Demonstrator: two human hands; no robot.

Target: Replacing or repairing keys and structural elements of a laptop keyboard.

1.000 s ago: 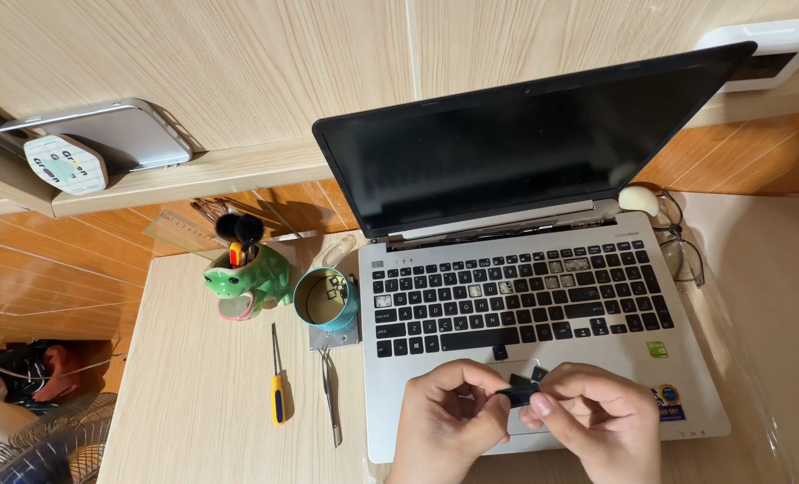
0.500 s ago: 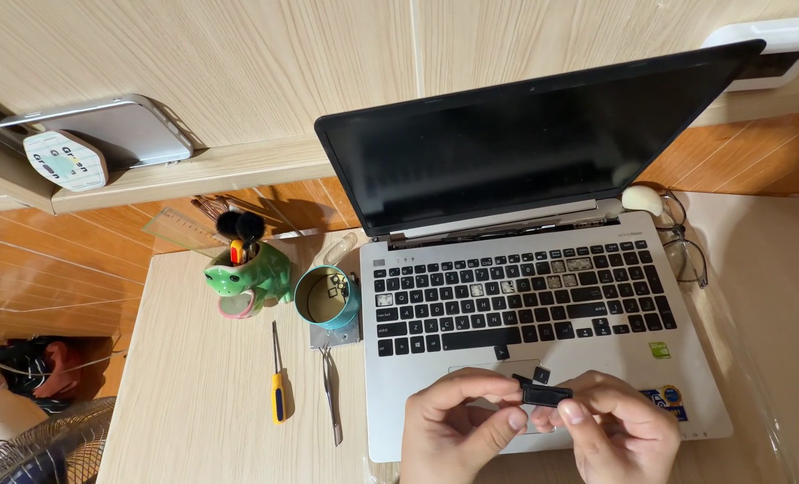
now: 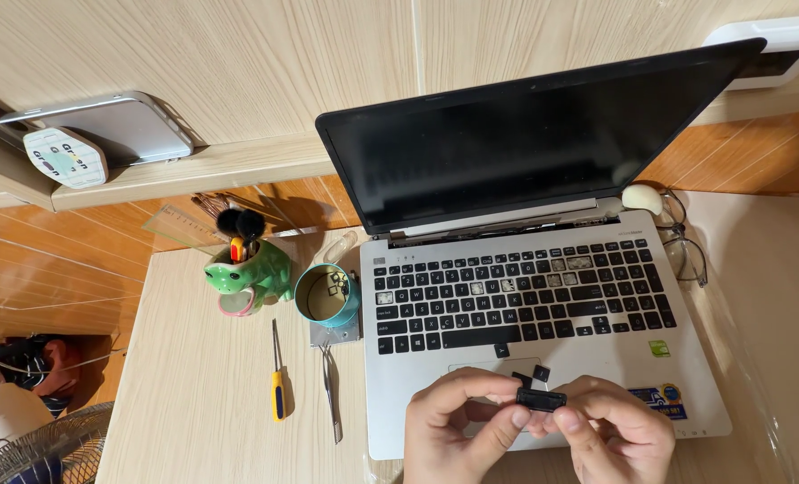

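Both my hands meet over the silver laptop's (image 3: 417,421) touchpad and pinch one long black keycap (image 3: 541,399) between them. My left hand (image 3: 457,430) grips its left end with thumb and forefinger. My right hand (image 3: 619,435) holds the right end. Two small black keycaps (image 3: 534,375) lie loose on the touchpad just above my fingers. The keyboard (image 3: 516,300) shows several gaps where keys are off, and another loose cap sits below the space bar. The laptop screen (image 3: 507,148) is dark.
Left of the laptop lie metal tweezers (image 3: 331,394) and a yellow-handled screwdriver (image 3: 276,376). A teal cup (image 3: 328,296) and a green frog-shaped holder (image 3: 249,273) stand behind them. Glasses (image 3: 686,251) rest at the laptop's right. A fan (image 3: 32,448) sits at the lower left.
My hands have slid down and a little right over the touchpad, still holding the black keycap between them. The two loose caps above them are now uncovered.
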